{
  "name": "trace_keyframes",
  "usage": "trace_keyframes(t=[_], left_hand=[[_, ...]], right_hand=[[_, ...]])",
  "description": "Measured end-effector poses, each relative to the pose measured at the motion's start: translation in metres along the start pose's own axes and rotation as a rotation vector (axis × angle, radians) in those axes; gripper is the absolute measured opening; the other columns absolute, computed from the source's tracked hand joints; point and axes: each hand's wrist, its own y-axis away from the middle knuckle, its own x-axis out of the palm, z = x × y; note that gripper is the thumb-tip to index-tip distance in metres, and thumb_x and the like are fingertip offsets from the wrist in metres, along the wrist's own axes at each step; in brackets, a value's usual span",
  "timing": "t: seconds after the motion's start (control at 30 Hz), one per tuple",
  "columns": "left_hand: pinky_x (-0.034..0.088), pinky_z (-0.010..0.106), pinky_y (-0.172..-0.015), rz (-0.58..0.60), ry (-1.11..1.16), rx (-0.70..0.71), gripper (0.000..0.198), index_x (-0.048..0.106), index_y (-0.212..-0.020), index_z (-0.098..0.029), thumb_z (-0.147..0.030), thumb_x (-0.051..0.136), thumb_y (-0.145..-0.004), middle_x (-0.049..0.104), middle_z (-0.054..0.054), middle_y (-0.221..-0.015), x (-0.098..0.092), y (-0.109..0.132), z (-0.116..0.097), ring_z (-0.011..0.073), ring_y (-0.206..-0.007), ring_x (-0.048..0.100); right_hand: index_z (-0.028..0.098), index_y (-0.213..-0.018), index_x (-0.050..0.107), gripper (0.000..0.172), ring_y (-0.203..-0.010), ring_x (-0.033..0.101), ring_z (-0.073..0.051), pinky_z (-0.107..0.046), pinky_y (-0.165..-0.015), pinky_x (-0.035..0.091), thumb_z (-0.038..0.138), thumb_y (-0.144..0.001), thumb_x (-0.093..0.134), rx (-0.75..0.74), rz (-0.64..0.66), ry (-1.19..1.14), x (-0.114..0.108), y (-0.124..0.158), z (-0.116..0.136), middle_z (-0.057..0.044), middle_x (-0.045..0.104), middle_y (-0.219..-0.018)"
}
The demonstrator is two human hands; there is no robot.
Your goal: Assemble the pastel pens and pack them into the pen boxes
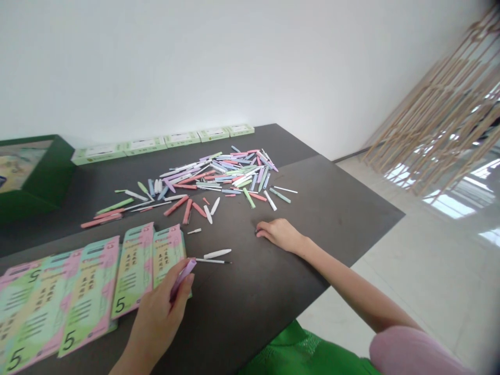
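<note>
My left hand (156, 320) is at the bottom middle of the view, its fingers closed around a lilac pen barrel (183, 277). It sits over the edge of a row of green and pink printed cards (133, 271), each marked with a 5. Just right of those cards lie a white pen cap (217, 253) and a thin pen refill (211, 260). My right hand (279, 234) rests on the dark tabletop (312, 208) with its fingers curled. A small dark tip (257, 230) shows at its fingertips, too small to identify. Farther off lies a loose heap of pastel pen parts (214, 177).
A row of flat green-and-white packages (164, 140) lines the far table edge, and a green box (35, 174) stands at the left. Beyond the table's right edge are a tiled floor (410, 260) and a leaning rack of wooden sticks (441, 114).
</note>
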Motion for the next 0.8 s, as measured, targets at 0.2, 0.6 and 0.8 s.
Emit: trace_keyframes(t=[0.2,0.6,0.8], left_hand=[[0.055,0.03,-0.068,0.026,-0.004,-0.01,0.05,0.066,-0.11,-0.022,-0.056,0.036,-0.09,0.076,0.005,-0.088,0.0,0.002,-0.001,0.0223,-0.073,0.071],[0.045,0.026,-0.054,-0.152,0.162,-0.026,0.052,0.067,-0.107,-0.019,-0.058,0.037,-0.09,0.067,0.0,-0.067,-0.013,-0.009,-0.049,0.0163,-0.055,0.059],[0.038,0.025,-0.046,-0.233,0.162,0.029,0.049,0.066,-0.109,-0.019,-0.054,0.035,-0.093,0.052,-0.005,-0.05,-0.013,-0.005,-0.065,0.0142,-0.046,0.05]], right_hand=[[0.014,-0.1,0.063,0.018,-0.081,0.07,-0.024,-0.027,-0.066,0.039,0.02,-0.097,0.046,-0.097,0.025,0.039,-0.006,-0.003,0.006,-0.014,0.073,-0.082],[0.022,-0.098,0.046,0.035,-0.03,0.042,-0.008,-0.016,-0.033,0.028,0.057,-0.094,0.041,-0.297,-0.296,-1.406,-0.068,0.009,0.111,0.012,0.042,-0.04],[0.022,-0.087,0.049,0.038,-0.025,0.035,-0.004,-0.013,-0.026,0.021,0.057,-0.082,0.063,-0.404,-0.195,-1.774,-0.077,0.007,0.139,0.014,0.039,-0.04]])
